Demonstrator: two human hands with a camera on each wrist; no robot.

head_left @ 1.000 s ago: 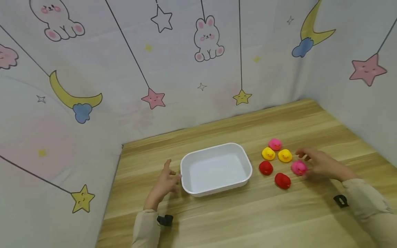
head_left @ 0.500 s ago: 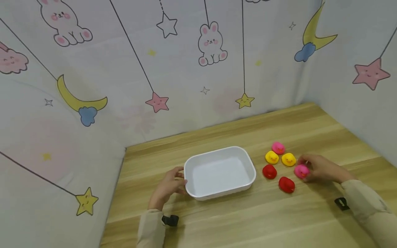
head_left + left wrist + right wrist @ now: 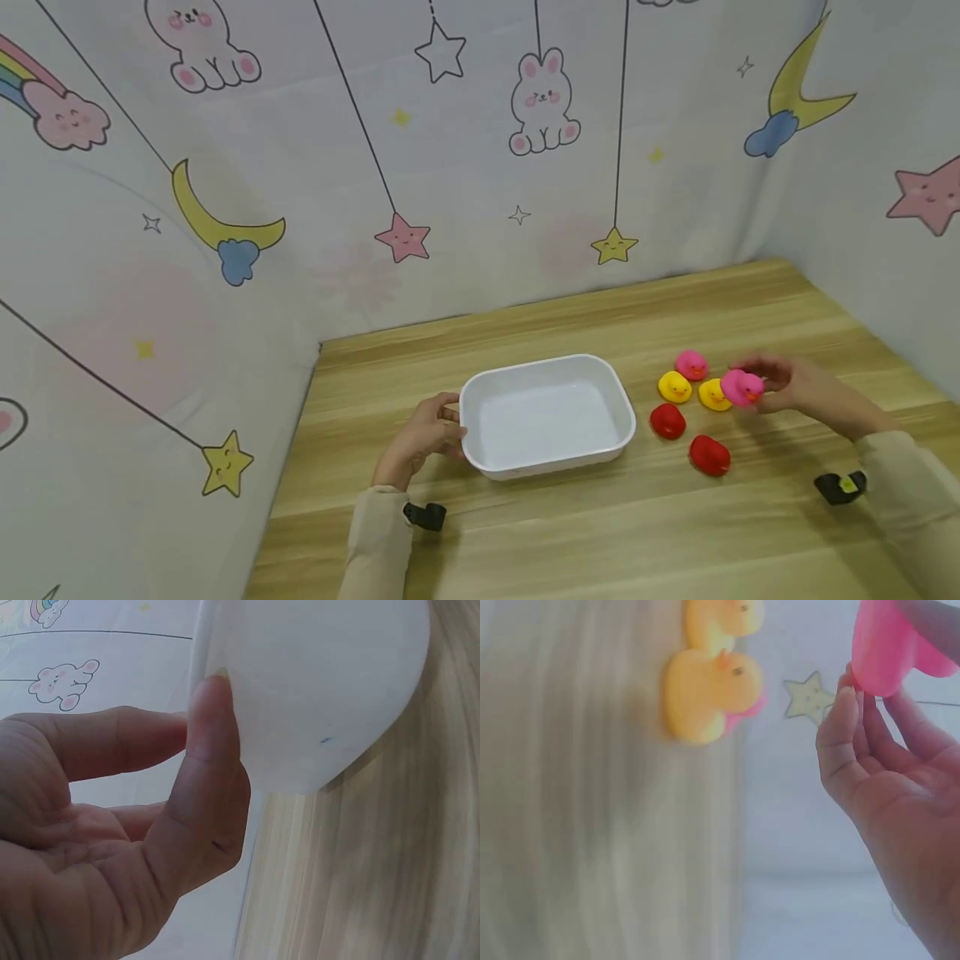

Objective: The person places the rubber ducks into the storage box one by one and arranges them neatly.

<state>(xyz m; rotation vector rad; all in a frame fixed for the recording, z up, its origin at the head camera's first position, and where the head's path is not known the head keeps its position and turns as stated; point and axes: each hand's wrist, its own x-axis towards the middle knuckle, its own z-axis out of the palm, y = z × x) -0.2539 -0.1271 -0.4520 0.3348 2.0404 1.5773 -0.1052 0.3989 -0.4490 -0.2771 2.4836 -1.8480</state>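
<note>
A pink rubber duck (image 3: 742, 388) is raised off the table in my right hand (image 3: 798, 390), whose fingers and thumb grip it. The right wrist view shows the same pink duck (image 3: 889, 649) at the fingertips. At the tray's left end, my left hand (image 3: 422, 437) pinches the rim of a white rectangular tray (image 3: 551, 467). Up close, the left wrist view has finger and thumb (image 3: 206, 742) at the tray's edge. Nothing lies inside the tray. Beside its right end sit another pink duck (image 3: 692, 365), two yellow ducks (image 3: 674, 387) and two red ducks (image 3: 667, 422).
Everything stands on a wood-grain table (image 3: 555, 533). A pale cloth wall (image 3: 465, 183) printed with stars, moons and rabbits encloses the back and both sides. The held duck partly covers one yellow duck (image 3: 713, 395).
My right hand has closed on the nearer pink duck and lifted it from the table. My left hand has moved in to the tray's left rim and taken hold. The head view has shifted slightly.
</note>
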